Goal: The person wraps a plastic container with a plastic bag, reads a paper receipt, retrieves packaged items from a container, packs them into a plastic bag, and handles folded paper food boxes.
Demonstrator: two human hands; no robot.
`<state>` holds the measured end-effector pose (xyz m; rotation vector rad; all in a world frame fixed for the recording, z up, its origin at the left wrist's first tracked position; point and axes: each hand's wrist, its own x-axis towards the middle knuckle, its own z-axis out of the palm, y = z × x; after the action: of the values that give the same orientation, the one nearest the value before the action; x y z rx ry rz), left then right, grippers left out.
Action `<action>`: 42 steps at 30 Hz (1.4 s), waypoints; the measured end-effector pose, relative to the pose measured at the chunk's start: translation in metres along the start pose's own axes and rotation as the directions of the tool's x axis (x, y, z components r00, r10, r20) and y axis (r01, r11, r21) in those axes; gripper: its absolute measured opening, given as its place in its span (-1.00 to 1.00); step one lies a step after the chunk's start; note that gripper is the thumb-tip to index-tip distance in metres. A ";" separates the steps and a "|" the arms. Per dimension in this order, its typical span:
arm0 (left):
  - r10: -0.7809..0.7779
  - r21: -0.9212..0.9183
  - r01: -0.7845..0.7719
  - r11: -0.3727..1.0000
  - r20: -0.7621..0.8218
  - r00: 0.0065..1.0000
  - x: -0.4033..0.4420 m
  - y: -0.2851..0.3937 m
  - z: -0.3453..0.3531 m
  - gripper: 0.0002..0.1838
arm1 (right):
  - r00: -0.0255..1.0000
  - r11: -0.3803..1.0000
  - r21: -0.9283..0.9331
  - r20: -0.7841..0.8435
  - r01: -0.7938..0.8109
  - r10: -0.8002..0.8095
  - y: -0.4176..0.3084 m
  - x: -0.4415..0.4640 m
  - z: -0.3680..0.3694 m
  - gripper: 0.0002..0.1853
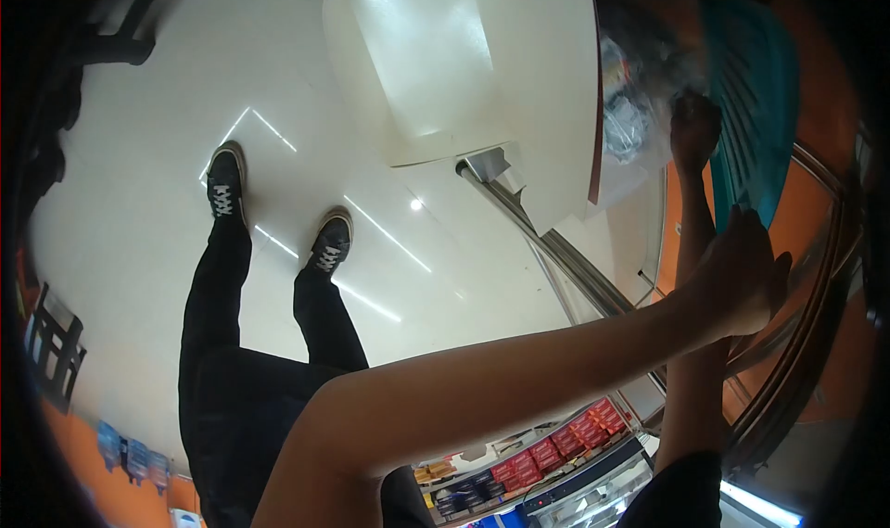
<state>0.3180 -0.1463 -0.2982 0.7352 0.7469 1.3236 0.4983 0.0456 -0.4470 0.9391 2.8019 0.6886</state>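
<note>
A clear plastic bag (pixel 633 129), with crumpled see-through wrapping inside, sits at the upper right beside a teal ribbed plastic bin (pixel 756 101). My right hand (pixel 695 131) is closed in a fist at the bag's edge, between the bag and the teal side. Crossing over my right forearm, my left arm reaches to the right. My left hand (pixel 742 273) has its fingers curled at the lower end of the teal bin, and they seem to grip its edge. Shadow hides the fingertips of both hands.
A white chair (pixel 556 148) with a metal leg frame (pixel 547 241) stands left of the bag. Orange panels and dark curved rails (pixel 816 343) lie at the right. Shelves with red packs (pixel 556 445) show at the bottom. My shoes (pixel 331 241) rest on a glossy white floor (pixel 445 305).
</note>
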 end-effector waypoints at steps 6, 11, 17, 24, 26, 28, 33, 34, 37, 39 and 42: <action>0.039 0.053 -0.035 0.998 -0.080 0.996 0.001 0.000 0.006 -0.38 | 0.819 0.831 0.263 -0.186 -0.491 0.543 -0.045 0.044 -0.027 -0.64; -0.050 -0.002 0.050 0.999 -0.088 0.995 0.001 -0.001 0.009 -0.45 | 0.780 0.712 0.462 -0.065 -0.529 0.622 -0.079 0.029 -0.038 -0.73; -0.144 0.080 0.147 0.986 -0.036 0.989 0.003 0.009 0.004 -0.37 | 0.679 0.687 0.463 -0.219 -0.560 0.701 -0.117 0.017 -0.084 -0.73; -0.126 0.257 0.087 0.963 0.140 0.982 0.015 -0.003 0.015 -0.32 | 0.526 0.483 0.218 0.237 -0.848 0.817 -0.076 0.000 -0.044 -0.61; -0.128 0.253 0.091 0.963 0.137 0.982 0.010 0.008 0.006 -0.30 | 0.326 0.314 0.240 0.008 -0.918 0.945 -0.050 -0.019 -0.026 -0.53; -0.167 0.183 0.149 0.972 0.084 0.982 -0.001 0.030 -0.011 -0.31 | 0.221 0.066 0.725 0.122 -0.686 0.968 -0.036 -0.031 -0.045 -0.50; -0.189 0.458 0.159 0.874 0.019 0.982 0.002 0.036 -0.009 -0.49 | 0.207 -0.517 0.854 0.516 -0.055 0.831 -0.100 -0.060 -0.126 -0.62; -0.185 0.467 0.154 0.871 0.021 0.982 0.003 0.025 -0.004 -0.49 | 0.240 -0.571 0.821 0.555 -0.002 0.797 -0.124 -0.066 -0.140 -0.64; -0.205 0.106 0.214 0.971 -0.084 0.975 -0.009 0.003 0.001 -0.48 | 0.314 -0.695 0.718 0.649 0.049 0.693 -0.195 -0.091 -0.181 -0.71; -0.286 0.021 0.296 0.955 -0.192 0.939 -0.024 0.000 -0.008 -0.50 | 0.327 -0.743 0.669 0.696 0.029 0.639 -0.240 -0.114 -0.206 -0.76; -0.347 0.044 0.390 0.920 -0.372 0.861 -0.033 -0.011 -0.025 -0.53 | 0.304 -0.725 0.665 0.738 -0.178 0.602 -0.296 -0.143 -0.240 -0.80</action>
<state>0.3005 -0.1791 -0.3197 0.4119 1.2062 1.0726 0.3940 -0.3408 -0.3726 2.9880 1.4553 -2.4391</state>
